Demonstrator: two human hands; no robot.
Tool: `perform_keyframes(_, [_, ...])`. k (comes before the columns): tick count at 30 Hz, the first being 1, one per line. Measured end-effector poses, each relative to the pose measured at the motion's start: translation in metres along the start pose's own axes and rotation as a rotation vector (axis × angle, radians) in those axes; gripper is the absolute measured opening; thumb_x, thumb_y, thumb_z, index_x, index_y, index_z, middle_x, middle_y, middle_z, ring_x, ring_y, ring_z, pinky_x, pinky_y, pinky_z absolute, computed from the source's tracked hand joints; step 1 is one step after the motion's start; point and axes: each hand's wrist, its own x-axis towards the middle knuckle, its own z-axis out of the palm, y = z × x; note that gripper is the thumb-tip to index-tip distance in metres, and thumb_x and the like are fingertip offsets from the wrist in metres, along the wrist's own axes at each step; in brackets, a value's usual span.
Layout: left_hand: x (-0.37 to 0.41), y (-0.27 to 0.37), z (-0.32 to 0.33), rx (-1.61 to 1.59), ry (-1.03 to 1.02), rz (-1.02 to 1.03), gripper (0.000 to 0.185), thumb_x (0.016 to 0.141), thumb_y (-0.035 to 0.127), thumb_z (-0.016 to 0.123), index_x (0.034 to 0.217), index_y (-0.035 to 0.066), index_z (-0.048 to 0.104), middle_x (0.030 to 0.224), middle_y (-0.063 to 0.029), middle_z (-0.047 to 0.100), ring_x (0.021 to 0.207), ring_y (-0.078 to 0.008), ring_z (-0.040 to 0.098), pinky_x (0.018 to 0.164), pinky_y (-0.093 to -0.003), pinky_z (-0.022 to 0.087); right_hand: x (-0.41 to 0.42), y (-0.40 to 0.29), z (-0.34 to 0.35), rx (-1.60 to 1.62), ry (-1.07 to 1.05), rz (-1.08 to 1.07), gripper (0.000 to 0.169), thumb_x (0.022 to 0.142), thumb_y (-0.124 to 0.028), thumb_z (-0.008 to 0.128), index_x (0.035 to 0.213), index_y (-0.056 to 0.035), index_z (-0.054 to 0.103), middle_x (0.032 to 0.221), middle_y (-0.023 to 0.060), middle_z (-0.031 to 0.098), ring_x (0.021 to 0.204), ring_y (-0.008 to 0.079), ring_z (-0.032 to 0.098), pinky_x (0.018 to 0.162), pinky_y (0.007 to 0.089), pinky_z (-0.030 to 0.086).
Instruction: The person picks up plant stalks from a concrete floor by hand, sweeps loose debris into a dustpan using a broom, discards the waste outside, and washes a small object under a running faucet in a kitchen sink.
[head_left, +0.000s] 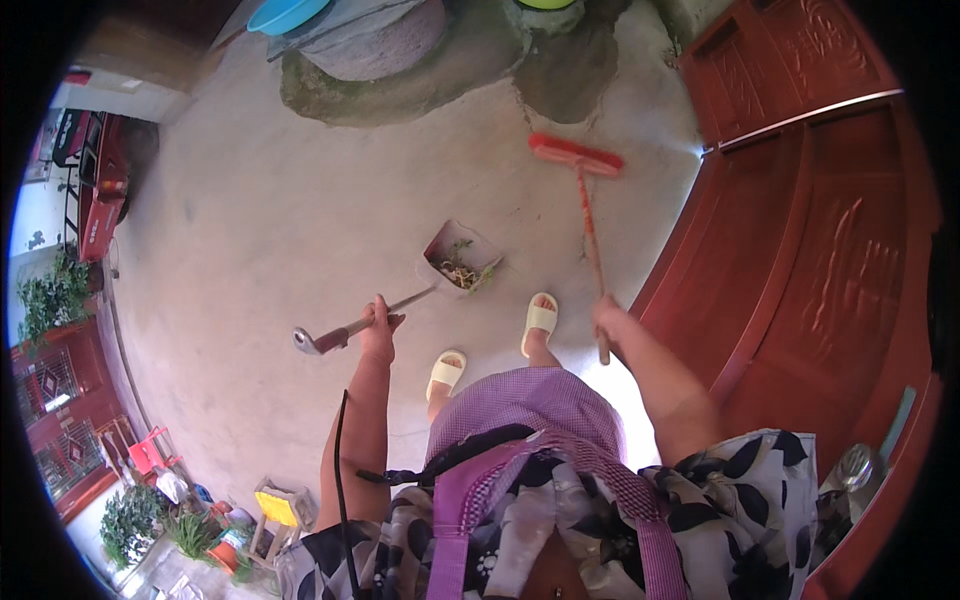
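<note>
My left hand (380, 330) grips the handle of a long-handled dustpan (441, 283). Its pan lies ahead of my feet and holds plant scraps (463, 271), some green and some pale and dry. The curved metal end of the handle points to the left. In my right hand (613, 321) is the wooden stick of a red push broom (576, 155). The broom's wide head is out ahead on the right, over the concrete floor (300, 202), apart from the dustpan. Whether its bristles touch the floor I cannot tell.
Large red doors (795, 247) stand close on my right. Ahead are a stone block (382, 45), a blue basin (285, 15) and a damp floor patch (570, 82). Leftward stand a red vehicle (103, 187), potted plants (56, 292) and a small yellow-topped wooden stool (276, 510).
</note>
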Motion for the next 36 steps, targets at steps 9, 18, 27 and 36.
perform_keyframes(9, [0.009,-0.017,-0.039,-0.024,-0.159,0.025,0.031,0.087,0.033,0.046,0.075,0.006,0.038,0.069,-0.0028,0.037,0.059,-0.0104,0.041,0.068,-0.0303,0.052,-0.126,0.206,0.08,0.013,-0.155,0.08,0.016,0.08,-0.015,0.049,0.09,-0.0033,0.044,0.058,0.0051,0.045,0.039,0.0133,0.041,0.032,0.0285,0.035])
perform_keyframes(18, [0.012,-0.008,-0.048,0.124,-0.311,0.075,0.03,0.086,0.028,0.048,0.068,0.008,0.038,0.062,0.0002,0.035,0.054,-0.0081,0.038,0.063,-0.028,0.051,-0.148,0.179,0.08,0.364,0.183,0.092,0.017,0.083,-0.018,0.05,0.081,-0.0039,0.041,0.055,0.0036,0.042,0.04,0.013,0.04,0.034,0.0285,0.035])
perform_keyframes(27, [0.032,-0.001,-0.031,0.362,-0.398,0.089,0.032,0.085,0.028,0.052,0.065,0.008,0.036,0.062,0.0,0.035,0.054,-0.0092,0.039,0.063,-0.0288,0.051,-0.142,0.179,0.239,0.601,-0.215,0.094,0.018,0.071,-0.007,0.053,0.056,-0.0009,0.044,0.049,0.0124,0.047,0.041,0.0213,0.047,0.034,0.0357,0.036])
perform_keyframes(36, [0.044,-0.03,-0.038,0.189,-0.335,0.076,0.032,0.083,0.029,0.053,0.065,0.007,0.039,0.062,-0.0009,0.038,0.054,-0.0095,0.045,0.057,-0.0263,0.05,-0.276,0.16,0.078,1.185,-0.727,0.241,0.007,0.084,-0.008,0.045,0.077,-0.0096,0.043,0.051,-0.0053,0.03,0.036,0.0034,0.029,0.028,0.0179,0.02])
